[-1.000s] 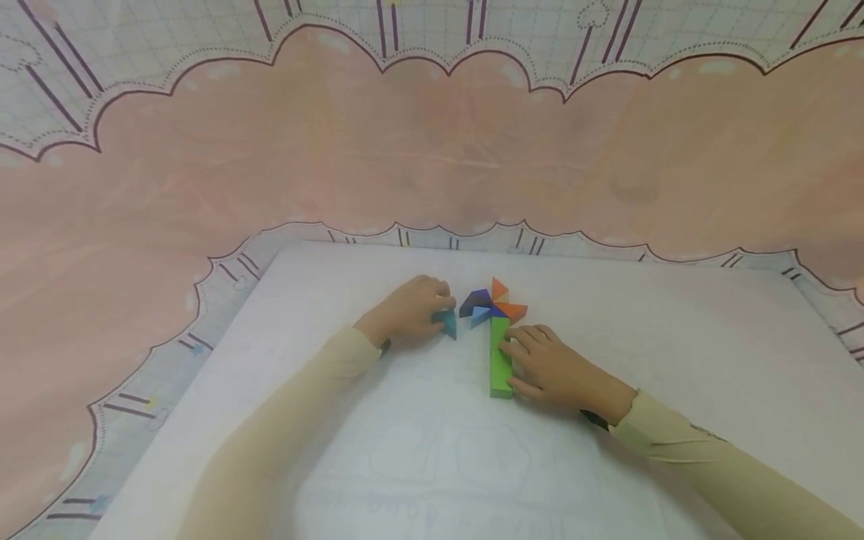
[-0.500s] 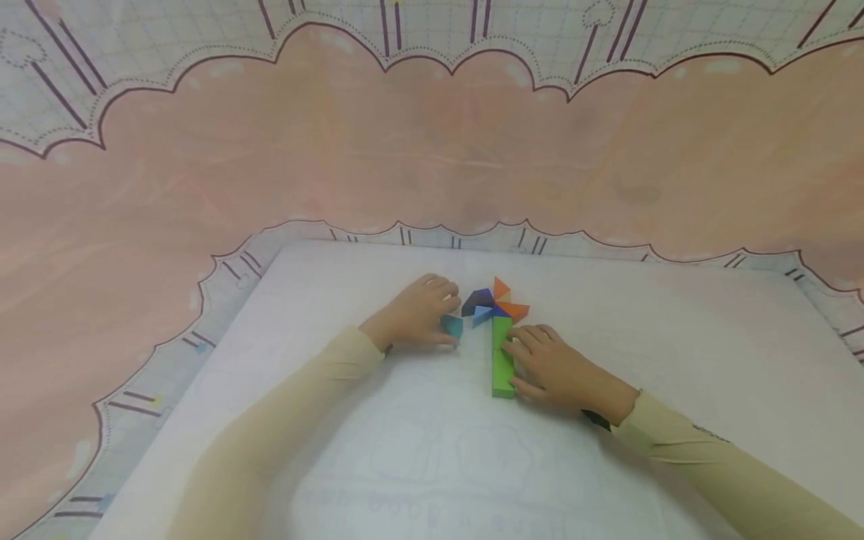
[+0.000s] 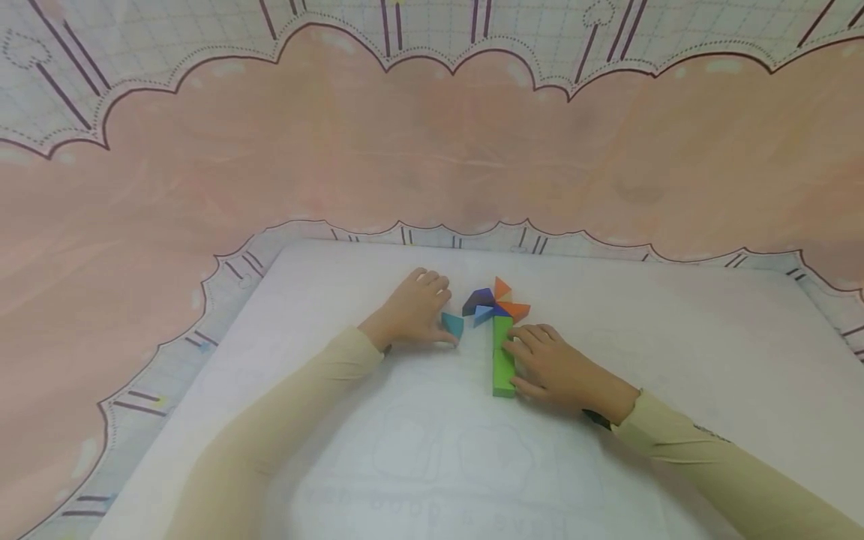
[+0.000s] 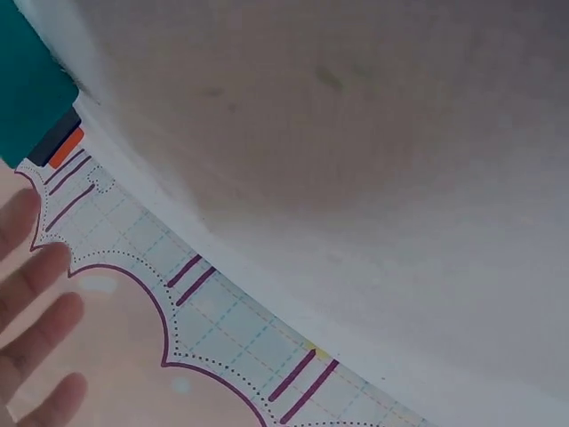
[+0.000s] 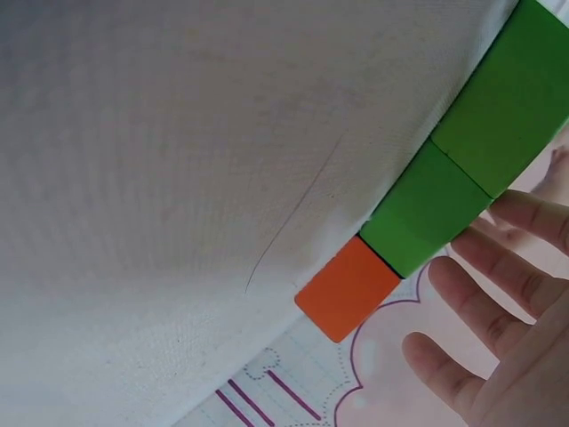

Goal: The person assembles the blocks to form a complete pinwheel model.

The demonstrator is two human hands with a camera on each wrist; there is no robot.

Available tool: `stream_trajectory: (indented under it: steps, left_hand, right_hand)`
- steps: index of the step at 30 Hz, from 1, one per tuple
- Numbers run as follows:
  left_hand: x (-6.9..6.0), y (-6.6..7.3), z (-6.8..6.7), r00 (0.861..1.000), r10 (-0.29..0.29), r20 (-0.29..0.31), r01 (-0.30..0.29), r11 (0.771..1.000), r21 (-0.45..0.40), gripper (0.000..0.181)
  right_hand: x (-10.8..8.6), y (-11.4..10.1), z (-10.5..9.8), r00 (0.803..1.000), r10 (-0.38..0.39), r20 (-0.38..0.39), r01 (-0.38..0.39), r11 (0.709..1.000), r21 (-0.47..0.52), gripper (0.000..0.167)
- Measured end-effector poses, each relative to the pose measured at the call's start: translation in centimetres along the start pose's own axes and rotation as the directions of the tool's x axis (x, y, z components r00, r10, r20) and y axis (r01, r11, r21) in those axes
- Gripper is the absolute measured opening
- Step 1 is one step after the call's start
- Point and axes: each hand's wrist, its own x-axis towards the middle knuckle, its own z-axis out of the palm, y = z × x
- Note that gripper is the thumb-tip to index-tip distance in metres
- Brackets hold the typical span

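Note:
In the head view my left hand [image 3: 412, 309] has its fingers spread beside a small teal block [image 3: 454, 325] that lies on the white tabletop. Its thumb reaches along the block's near side; whether it touches cannot be told. Two green blocks [image 3: 502, 371] stand end to end in a column. My right hand [image 3: 550, 367] rests along their right side, fingertips against them, fingers extended in the right wrist view. Above the column sit a dark blue arch-like block [image 3: 481, 297], a light blue triangle [image 3: 482, 315], a blue triangle [image 3: 501, 308] and orange triangular blocks [image 3: 517, 310], arranged like a pinwheel.
The white tabletop [image 3: 405, 450] shows faint markings near the front. Behind and left of it hangs a pink and checked cloth [image 3: 432, 150] with scalloped borders.
My left hand turned and set the teal block's position slightly right, then let go, its fingers spreading and drawing back up and left. The right hand has stayed at the green blocks.

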Motion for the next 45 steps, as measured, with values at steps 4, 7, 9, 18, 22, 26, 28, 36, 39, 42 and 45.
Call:
stream_trajectory:
  steps: [4, 7, 9, 18, 22, 26, 28, 36, 39, 42, 45]
  left_hand:
    - [0.0, -0.1, 0.1, 1.0, -0.005, -0.004, 0.005, 1.0, -0.014, 0.078]
    - [0.2, -0.1, 0.5, 1.0, 0.027, -0.006, -0.027, 1.0, -0.014, 0.073]
    - [0.2, -0.1, 0.6, 0.999, 0.044, -0.003, -0.044, 0.999, -0.01, 0.071]
    - [0.4, 0.2, 0.7, 0.985, 0.169, -0.033, -0.172, 0.979, -0.107, 0.061]
    - [0.5, 0.3, 0.7, 0.978, 0.206, -0.023, -0.207, 0.97, -0.129, 0.063]
    - [0.6, 0.5, 0.6, 0.972, 0.234, -0.007, -0.233, 0.963, -0.135, 0.061]
    - [0.6, 0.6, 0.6, 0.969, 0.247, -0.012, -0.246, 0.96, -0.135, 0.06]
    - [0.6, 0.6, 0.6, 0.959, 0.28, -0.027, -0.281, 0.948, -0.147, 0.064]
    - [0.7, 0.7, 0.6, 0.954, 0.299, -0.03, -0.3, 0.946, -0.123, 0.066]
    - [0.8, 0.8, 0.4, 0.951, 0.309, -0.028, -0.31, 0.945, -0.105, 0.067]
    - [0.9, 1.0, 0.1, 0.956, 0.294, -0.009, -0.293, 0.949, -0.116, 0.065]
  right_hand:
    - [-0.1, 0.0, 0.0, 1.0, 0.002, -0.001, -0.002, 1.0, 0.009, 0.047]
    - [-0.1, 0.0, 0.0, 1.0, 0.01, 0.009, -0.011, 1.0, 0.014, 0.047]
    - [-0.1, -0.1, -0.1, 1.0, 0.013, 0.012, -0.013, 1.0, 0.018, 0.047]
    - [0.1, -0.1, -0.2, 0.999, 0.029, 0.035, -0.03, 0.999, 0.026, 0.048]
    - [0.1, -0.1, -0.1, 0.999, 0.029, 0.037, -0.029, 0.999, 0.021, 0.048]
    - [0.0, 0.0, -0.1, 1.0, 0.02, 0.024, -0.021, 1.0, 0.022, 0.047]
    - [0.0, -0.1, -0.1, 1.0, 0.015, 0.016, -0.016, 1.0, 0.021, 0.047]
    - [0.0, 0.0, -0.2, 0.999, 0.02, 0.03, -0.021, 0.999, 0.028, 0.048]
    - [0.1, 0.0, -0.2, 1.0, 0.014, 0.026, -0.015, 0.999, 0.029, 0.048]
    - [0.1, 0.0, -0.2, 1.0, 0.004, 0.01, -0.004, 1.0, 0.026, 0.048]
    - [0.0, 0.0, -0.1, 1.0, -0.005, -0.006, 0.005, 1.0, 0.021, 0.048]
